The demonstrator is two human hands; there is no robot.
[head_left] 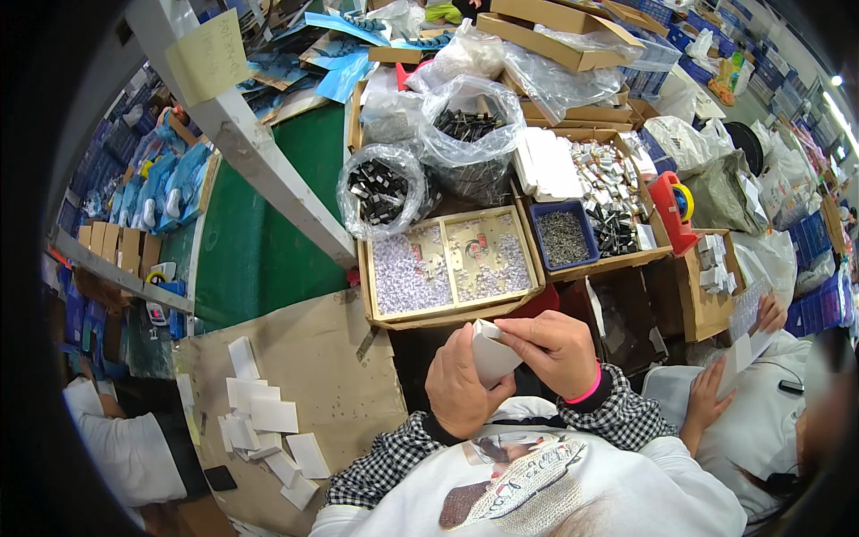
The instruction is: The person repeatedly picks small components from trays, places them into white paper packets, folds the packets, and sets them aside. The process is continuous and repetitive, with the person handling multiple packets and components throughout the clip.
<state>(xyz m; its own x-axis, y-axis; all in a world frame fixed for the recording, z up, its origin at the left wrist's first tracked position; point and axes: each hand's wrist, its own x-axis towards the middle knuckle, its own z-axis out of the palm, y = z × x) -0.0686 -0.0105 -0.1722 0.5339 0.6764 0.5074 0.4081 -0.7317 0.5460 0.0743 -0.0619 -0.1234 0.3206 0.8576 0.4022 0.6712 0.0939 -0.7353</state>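
Note:
A small flat white box [494, 360] is held upright in front of my chest. My left hand [461, 380] wraps round its side, with the thumb across the lower part. My right hand [559, 353] pinches at the box's upper end, where the top edge looks folded or partly raised. Whether anything lies inside the box cannot be seen. Just beyond my hands stands a wooden tray [450, 259] with two compartments of small whitish pieces.
White boxes [268, 416] lie piled on cardboard [331, 358] at left. Beyond the tray are plastic bags of black parts [380, 190], a blue bin [562, 234] of small metal pieces and a red tape dispenser [671, 213]. A co-worker [752, 403] sits close at right.

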